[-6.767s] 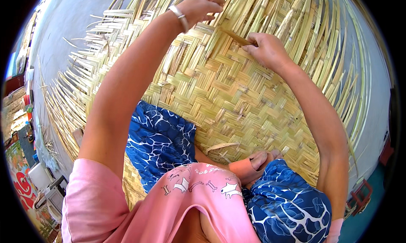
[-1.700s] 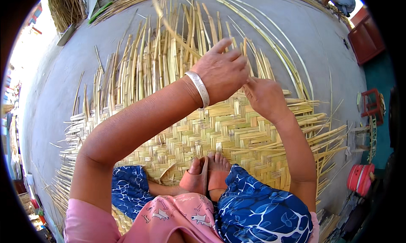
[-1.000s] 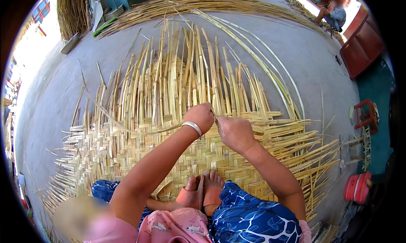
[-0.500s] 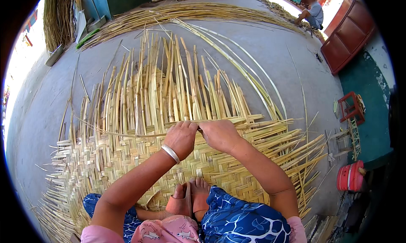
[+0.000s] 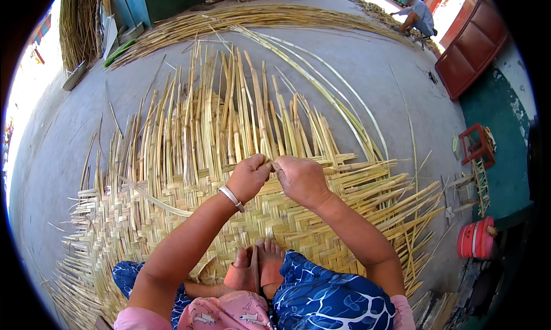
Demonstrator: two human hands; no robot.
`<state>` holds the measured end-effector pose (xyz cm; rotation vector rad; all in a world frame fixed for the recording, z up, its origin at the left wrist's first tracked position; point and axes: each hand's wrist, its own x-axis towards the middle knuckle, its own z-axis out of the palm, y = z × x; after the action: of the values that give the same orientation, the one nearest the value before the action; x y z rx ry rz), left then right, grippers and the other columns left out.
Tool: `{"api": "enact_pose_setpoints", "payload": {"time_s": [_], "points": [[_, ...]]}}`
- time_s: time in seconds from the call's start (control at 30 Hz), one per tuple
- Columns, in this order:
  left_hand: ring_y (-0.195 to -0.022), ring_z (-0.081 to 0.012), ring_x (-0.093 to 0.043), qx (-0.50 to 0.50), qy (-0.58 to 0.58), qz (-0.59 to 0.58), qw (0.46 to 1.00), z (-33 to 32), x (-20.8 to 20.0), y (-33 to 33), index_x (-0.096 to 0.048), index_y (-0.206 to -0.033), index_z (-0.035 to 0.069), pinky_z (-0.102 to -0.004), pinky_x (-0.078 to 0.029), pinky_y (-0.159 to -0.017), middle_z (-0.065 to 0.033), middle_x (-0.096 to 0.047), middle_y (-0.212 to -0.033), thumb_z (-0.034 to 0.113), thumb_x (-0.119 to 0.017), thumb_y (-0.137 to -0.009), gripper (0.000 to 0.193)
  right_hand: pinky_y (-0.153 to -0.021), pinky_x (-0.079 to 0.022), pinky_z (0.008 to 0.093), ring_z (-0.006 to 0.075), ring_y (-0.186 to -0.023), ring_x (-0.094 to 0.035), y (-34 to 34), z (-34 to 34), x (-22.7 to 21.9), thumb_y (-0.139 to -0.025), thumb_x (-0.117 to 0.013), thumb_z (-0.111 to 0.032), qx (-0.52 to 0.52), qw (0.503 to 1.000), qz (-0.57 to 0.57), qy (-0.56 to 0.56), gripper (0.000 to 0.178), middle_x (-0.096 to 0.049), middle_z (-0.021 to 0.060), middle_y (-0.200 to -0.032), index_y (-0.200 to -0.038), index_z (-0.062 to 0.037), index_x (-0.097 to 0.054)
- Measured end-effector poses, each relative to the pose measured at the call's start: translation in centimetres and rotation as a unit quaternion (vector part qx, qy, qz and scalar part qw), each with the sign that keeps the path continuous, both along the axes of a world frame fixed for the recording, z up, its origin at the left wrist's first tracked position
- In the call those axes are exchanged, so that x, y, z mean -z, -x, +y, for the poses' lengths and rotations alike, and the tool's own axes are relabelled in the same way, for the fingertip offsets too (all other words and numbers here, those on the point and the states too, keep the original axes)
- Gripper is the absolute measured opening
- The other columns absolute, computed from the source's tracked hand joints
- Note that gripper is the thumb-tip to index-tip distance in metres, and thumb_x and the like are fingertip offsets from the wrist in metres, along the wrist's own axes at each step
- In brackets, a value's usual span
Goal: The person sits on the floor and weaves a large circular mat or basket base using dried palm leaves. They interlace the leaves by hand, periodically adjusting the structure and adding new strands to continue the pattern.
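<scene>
My left hand [image 5: 249, 178], with a silver bangle at its wrist, is closed in a pinch above the woven reed mat [image 5: 172, 226]. Close beside it on the right, my right hand [image 5: 303, 182] is closed too, thumbs and fingertips meeting. Between them shows a bit of thin split reed. A pale flat reed strip [image 5: 152, 197] bows across the mat from the left and passes behind my left forearm, apparently leading to my hands. Upright unwoven reeds [image 5: 235, 117] stick out from the mat's far side. My feet [image 5: 258, 267] rest on the woven part.
A long bundle of reeds [image 5: 275, 18] lies across the grey floor [image 5: 51, 140] at the back. Loose pale strips [image 5: 344, 89] curve down toward the mat. On the right are a red stool [image 5: 477, 147] and a red container [image 5: 476, 238]. A person [image 5: 418, 17] crouches at far right.
My hands have tilted, and the knuckles have risen slightly. The reed strip now hangs lower, toward my left forearm. The person at far right has leaned forward with an arm out.
</scene>
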<state>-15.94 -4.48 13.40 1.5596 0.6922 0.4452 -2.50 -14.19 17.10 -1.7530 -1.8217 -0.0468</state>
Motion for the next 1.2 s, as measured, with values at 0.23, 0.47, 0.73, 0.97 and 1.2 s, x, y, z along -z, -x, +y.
{"api": "enact_pose_setpoints", "payload": {"time_s": [0.23,0.47,0.73,0.97,1.2], "points": [[-0.064,-0.0304,-0.058,0.002,-0.342,0.012,0.94,-1.0,-1.6,1.0,-0.054,-0.087,0.0,-0.0373,-0.046,-0.059,-0.0178,-0.058,-0.072,0.007,-0.055,-0.086,0.008,-0.057,-0.046,0.0452,0.0357,-0.064,-0.059,0.1,-0.8,-0.3,-0.081,-0.057,-0.013,-0.01,0.999,0.021,0.046,0.009,-0.059,0.0156,-0.07,-0.077,-0.0045,-0.055],[-0.061,-0.0111,-0.054,0.018,-0.141,-0.007,0.99,-0.1,-1.6,-1.3,-0.06,-0.086,-0.002,-0.0281,-0.045,-0.056,-0.0059,-0.06,-0.068,0.014,-0.059,-0.086,0.016,-0.057,-0.045,0.0457,0.0383,-0.066,-0.057,-1.1,-0.9,-1.5,-0.087,-0.055,-0.021,0.019,0.997,0.067,0.036,0.018,-0.058,0.0168,-0.071,-0.081,-0.0046,-0.055],[-0.066,-0.0108,-0.056,-0.045,0.091,-0.031,0.994,6.0,-0.9,2.4,-0.062,-0.098,-0.001,-0.0234,-0.047,-0.064,-0.003,-0.061,-0.075,0.015,-0.06,-0.089,0.018,-0.057,-0.039,0.0212,0.0059,-0.062,-0.046,-3.5,-3.6,-4.8,-0.095,-0.054,-0.023,-0.05,0.938,0.341,0.042,0.02,-0.051,-0.0019,-0.068,-0.092,-0.0036,-0.06],[-0.112,-0.0302,-0.056,0.114,-0.243,0.237,0.934,6.8,5.6,0.1,-0.05,-0.128,0.002,-0.0374,-0.044,-0.095,-0.0176,-0.055,-0.125,0.039,-0.062,-0.086,0.057,-0.086,-0.046,0.0366,0.0219,-0.089,-0.06,-30.2,-9.9,-3.4,-0.095,-0.051,-0.019,0.013,0.738,0.642,-0.208,0.021,-0.061,0.009,-0.091,-0.101,-0.0004,-0.058],[-0.091,-0.0298,-0.063,0.196,-0.32,0.407,0.833,10.0,9.0,-1.4,-0.063,-0.113,0.01,-0.0399,-0.049,-0.083,-0.0143,-0.067,-0.098,0.031,-0.059,-0.086,0.034,-0.085,-0.047,0.0418,0.0253,-0.099,-0.056,-32.0,-10.0,7.7,-0.097,-0.044,-0.03,0.345,0.589,0.685,-0.253,0.03,-0.059,0.0121,-0.105,-0.1,-0.0016,-0.054]]}}
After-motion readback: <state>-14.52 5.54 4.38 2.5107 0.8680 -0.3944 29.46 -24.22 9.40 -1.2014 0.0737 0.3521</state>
